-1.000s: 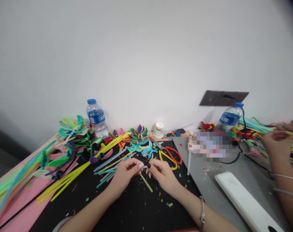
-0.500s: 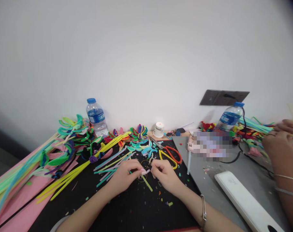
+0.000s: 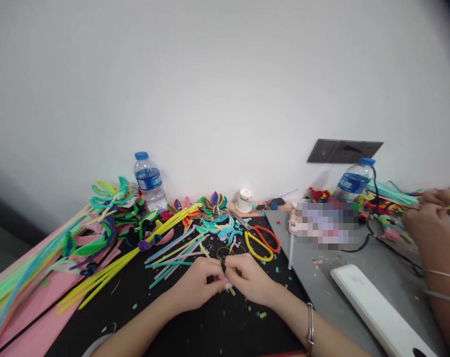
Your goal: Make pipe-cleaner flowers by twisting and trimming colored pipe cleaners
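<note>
My left hand (image 3: 202, 282) and my right hand (image 3: 249, 277) meet over the black mat (image 3: 210, 327), fingers pinched and fingertips touching. Between them is a short pale lilac pipe cleaner, now covered almost wholly by the fingers. A yellow-green pipe cleaner (image 3: 232, 292) pokes out below the fingertips. Just beyond my hands lies a thin golden loop (image 3: 221, 252), perhaps wire. Cut pipe cleaners (image 3: 173, 258) in lilac, teal and yellow-green lie left of my hands. Scissors (image 3: 260, 243) with one yellow and one red handle rest behind my right hand.
Pipe-cleaner flowers (image 3: 213, 204) line the wall. Yellow stems (image 3: 109, 277) lie at left. Water bottles (image 3: 149, 183) stand left and right, a paper cup (image 3: 244, 200) between. A pink glue gun (image 3: 292, 223) and white device (image 3: 377, 307) lie right. Another person's hands (image 3: 429, 213) work far right.
My hands have come together and slightly nearer to me, hiding the lilac piece that showed between them. The yellow-green pipe cleaner is now mostly covered.
</note>
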`<state>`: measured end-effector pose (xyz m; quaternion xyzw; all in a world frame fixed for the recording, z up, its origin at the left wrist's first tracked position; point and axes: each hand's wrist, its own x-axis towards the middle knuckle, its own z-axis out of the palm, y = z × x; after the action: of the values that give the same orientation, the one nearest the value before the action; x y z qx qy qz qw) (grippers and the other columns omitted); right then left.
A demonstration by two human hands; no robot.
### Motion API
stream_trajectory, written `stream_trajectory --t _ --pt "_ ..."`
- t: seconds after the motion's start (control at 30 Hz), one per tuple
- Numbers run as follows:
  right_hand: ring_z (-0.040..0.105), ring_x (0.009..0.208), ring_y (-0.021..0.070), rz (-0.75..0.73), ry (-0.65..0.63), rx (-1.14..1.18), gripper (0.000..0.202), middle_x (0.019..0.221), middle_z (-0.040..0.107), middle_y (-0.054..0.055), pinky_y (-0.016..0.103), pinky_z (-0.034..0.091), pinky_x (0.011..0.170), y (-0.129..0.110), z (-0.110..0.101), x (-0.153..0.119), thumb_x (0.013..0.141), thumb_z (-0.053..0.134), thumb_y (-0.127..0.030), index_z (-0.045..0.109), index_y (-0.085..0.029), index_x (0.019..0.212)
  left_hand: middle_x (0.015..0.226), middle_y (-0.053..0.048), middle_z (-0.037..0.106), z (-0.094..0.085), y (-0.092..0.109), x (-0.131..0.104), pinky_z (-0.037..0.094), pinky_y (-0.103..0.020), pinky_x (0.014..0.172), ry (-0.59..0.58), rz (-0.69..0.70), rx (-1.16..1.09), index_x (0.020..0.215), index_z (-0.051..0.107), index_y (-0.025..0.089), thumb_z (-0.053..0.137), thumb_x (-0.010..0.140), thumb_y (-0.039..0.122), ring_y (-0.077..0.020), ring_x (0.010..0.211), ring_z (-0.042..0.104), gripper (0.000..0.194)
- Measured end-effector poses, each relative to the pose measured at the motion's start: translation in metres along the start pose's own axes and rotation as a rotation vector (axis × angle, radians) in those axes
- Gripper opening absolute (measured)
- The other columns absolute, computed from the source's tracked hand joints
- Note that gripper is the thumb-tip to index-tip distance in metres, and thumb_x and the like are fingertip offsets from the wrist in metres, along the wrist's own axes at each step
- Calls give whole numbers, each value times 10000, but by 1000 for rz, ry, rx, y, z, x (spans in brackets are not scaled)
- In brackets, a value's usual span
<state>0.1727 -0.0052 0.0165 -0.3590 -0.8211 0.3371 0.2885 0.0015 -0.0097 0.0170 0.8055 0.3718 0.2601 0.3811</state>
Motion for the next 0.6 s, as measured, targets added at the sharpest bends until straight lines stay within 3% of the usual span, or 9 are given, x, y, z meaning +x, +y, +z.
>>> stream_trajectory --t 0.17,0.3,0.43,0.6 --pt "391 557 90 2 48 66 287 601 399 -46 204 298 540 -1 -7 1 911 350 -212 390 -182 628 558 26 520 -3 3 1 354 -202 556 28 -93 -141 531 565 146 572 792 235 -100 541 479 275" --pt "420 526 101 104 171 125 332 571 448 -34 218 327 537 0 -11 2 944 320 -272 519 -167 700 563 24 524 -6 2 2 354 -213 571 121 -121 -123 548 560 151 557 797 260 -109 557 480 271" --pt "470 520 112 91 177 72 310 549 499 -29 223 361 551 -3 -10 1 934 356 -258 595 -165 761 555 30 509 -7 -2 2 341 -218 579 207 -119 -46 529 525 158 539 803 246 -111 564 471 288" --pt "612 751 142 -22 155 2 256 855 671 37 237 453 721 -10 -7 -1 913 392 -184 640 -190 976 540 31 506 -6 -4 2 333 -219 567 208 -125 -40 507 491 160 528 793 246 -107 547 457 301"
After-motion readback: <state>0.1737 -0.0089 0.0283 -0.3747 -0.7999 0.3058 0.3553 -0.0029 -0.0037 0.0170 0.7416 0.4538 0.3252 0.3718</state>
